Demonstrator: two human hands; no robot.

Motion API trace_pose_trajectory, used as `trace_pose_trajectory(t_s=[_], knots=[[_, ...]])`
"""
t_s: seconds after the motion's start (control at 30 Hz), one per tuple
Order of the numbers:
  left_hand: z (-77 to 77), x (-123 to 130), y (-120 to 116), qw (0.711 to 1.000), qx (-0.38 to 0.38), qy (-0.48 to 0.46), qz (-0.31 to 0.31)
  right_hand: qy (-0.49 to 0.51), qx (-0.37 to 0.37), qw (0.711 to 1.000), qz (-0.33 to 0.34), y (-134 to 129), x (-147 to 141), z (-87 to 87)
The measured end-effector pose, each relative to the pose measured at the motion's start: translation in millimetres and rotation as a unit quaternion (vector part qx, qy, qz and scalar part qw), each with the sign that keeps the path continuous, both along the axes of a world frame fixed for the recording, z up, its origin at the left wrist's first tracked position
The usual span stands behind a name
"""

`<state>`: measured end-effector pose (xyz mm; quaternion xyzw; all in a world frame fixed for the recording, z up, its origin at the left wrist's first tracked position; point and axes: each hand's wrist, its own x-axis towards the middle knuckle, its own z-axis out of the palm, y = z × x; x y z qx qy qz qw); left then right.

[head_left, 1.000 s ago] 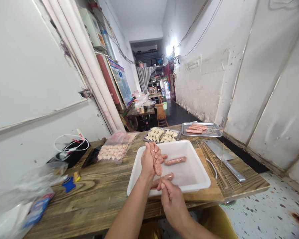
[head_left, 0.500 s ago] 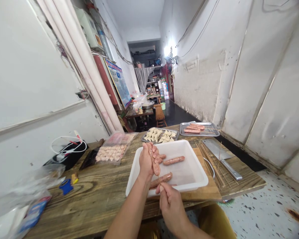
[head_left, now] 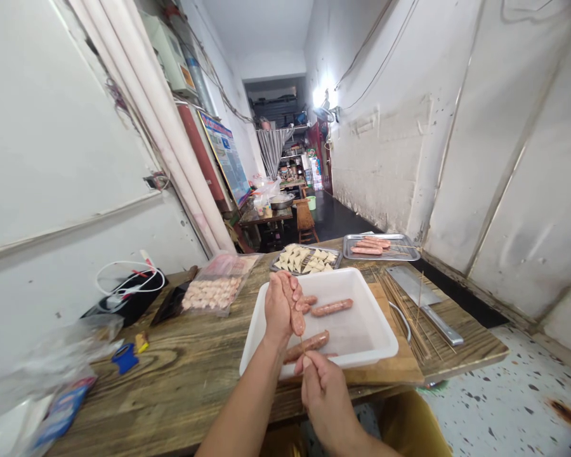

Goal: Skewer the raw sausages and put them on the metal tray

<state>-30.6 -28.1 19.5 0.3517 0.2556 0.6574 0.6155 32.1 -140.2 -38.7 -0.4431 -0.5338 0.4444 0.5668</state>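
Note:
My left hand [head_left: 278,308] is wrapped round a pinkish sausage [head_left: 295,315], held tilted above the left part of a white plastic tub [head_left: 371,317]. A thin wooden skewer [head_left: 301,343] enters the sausage's lower end. Just below, my right hand [head_left: 324,384] pinches that skewer between thumb and forefinger, at the tub's near rim. How deep the skewer reaches inside the meat is hidden. Inside the tub lie more sausages: one toward the back [head_left: 332,308], one close to my wrists [head_left: 309,346], and others partly covered by my left hand.
A metal tray [head_left: 406,254] with skewered sausages and another tray [head_left: 335,266] of pale triangular pieces stand behind the tub. On the right lie a cleaver [head_left: 416,289] and loose skewers [head_left: 404,311]. Leftward are a bag of meat pieces [head_left: 214,292] and a blue object [head_left: 124,358].
My right hand has moved slightly up and left toward the sausage, with less skewer showing between the hands. My left hand keeps its grip almost in the same place.

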Motion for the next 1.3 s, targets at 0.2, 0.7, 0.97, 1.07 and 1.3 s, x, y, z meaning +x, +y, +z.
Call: trace_pose_trajectory(t_s=[0.2, 0.7, 0.97, 1.07, 1.3], knots=[[1.5, 0, 0, 1.0, -0.003, 0.015, 0.004, 0.003, 0.002, 1.0, -0.002, 3, -2, 0.9], [-3.6, 0, 5, 0.998, 0.054, 0.001, 0.022, -0.039, 0.006, 0.999, -0.014, 12, -6, -2.1], [-1.0, 1, 2, 0.999, 0.035, 0.011, 0.016, -0.052, 0.003, 0.998, -0.026, 12, -8, 0.1], [-2.1, 0, 2, 0.999, 0.041, 0.031, 0.008, -0.059, 0.006, 0.998, -0.033, 13, -8, 0.0], [-3.9, 0, 3, 0.999, 0.029, 0.025, 0.001, -0.064, 0.008, 0.997, -0.04, 18, -7, 1.8]])
